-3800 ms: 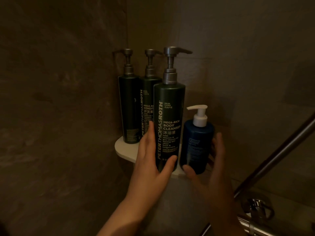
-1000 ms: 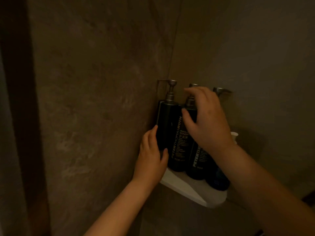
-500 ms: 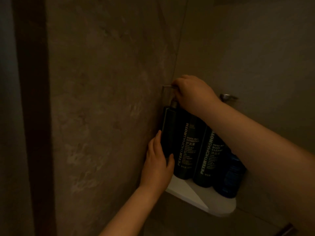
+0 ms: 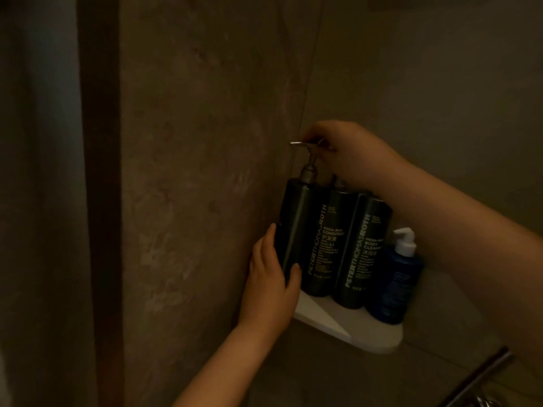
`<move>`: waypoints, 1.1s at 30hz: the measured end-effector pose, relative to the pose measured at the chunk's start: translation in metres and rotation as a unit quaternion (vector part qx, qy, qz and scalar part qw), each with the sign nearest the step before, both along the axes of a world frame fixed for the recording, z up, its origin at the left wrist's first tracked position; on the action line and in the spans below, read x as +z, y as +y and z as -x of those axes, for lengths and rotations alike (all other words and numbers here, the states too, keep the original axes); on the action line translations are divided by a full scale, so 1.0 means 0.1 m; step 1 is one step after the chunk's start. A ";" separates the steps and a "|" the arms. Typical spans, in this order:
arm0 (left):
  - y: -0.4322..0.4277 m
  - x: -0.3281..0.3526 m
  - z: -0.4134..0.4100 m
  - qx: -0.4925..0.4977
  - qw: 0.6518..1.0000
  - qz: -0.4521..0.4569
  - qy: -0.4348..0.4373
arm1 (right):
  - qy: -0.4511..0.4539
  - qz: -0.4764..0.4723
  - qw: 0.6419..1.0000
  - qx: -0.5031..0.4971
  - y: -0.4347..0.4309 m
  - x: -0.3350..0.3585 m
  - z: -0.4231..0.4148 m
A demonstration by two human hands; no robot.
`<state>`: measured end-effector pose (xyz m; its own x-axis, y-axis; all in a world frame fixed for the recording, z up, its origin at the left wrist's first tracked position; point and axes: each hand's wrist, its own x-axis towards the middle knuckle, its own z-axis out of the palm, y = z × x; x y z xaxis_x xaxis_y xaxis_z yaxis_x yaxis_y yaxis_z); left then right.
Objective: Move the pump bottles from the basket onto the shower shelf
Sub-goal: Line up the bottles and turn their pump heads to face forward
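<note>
Three tall dark pump bottles stand in a row on the white corner shelf (image 4: 373, 336): the leftmost bottle (image 4: 293, 218) against the wall, the conditioner bottle (image 4: 323, 245) in the middle, and the body cleanser bottle (image 4: 364, 251) to its right. A short blue bottle with a white pump (image 4: 395, 283) stands at the right end. My left hand (image 4: 271, 277) wraps the lower body of the leftmost bottle. My right hand (image 4: 349, 151) pinches that bottle's metal pump head (image 4: 305, 144) from above. No basket is in view.
Brown stone walls meet in the corner behind the shelf. A dark vertical frame (image 4: 98, 201) runs down the left side. A metal bar (image 4: 476, 377) crosses the lower right corner below the shelf.
My right hand has slid from covering the pump tops to pinching the leftmost bottle's pump head, so its spout shows. The left hand stays on that bottle's body. The blue bottle's white pump is uncovered.
</note>
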<state>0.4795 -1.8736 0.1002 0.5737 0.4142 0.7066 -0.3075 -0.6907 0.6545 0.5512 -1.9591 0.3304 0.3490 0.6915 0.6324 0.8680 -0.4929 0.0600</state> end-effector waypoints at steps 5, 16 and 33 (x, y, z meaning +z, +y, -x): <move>-0.07 -0.01 0.09 -0.021 1.000 0.011 0.019 | 0.028 -0.002 0.999 0.032 -0.11 0.00 0.05; -0.12 -0.02 0.11 -0.089 0.993 0.065 0.037 | 0.100 -0.050 0.986 0.125 -0.26 -0.08 0.18; -0.13 -0.13 0.00 0.059 0.997 0.057 -0.003 | 0.162 -0.101 0.968 0.162 -0.16 -0.13 0.23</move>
<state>0.4799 -1.8861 0.0868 0.5122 0.5559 0.6547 -0.2332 -0.6436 0.7289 0.5286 -1.9753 0.3172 0.3371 0.6710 0.6604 0.9362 -0.1647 -0.3106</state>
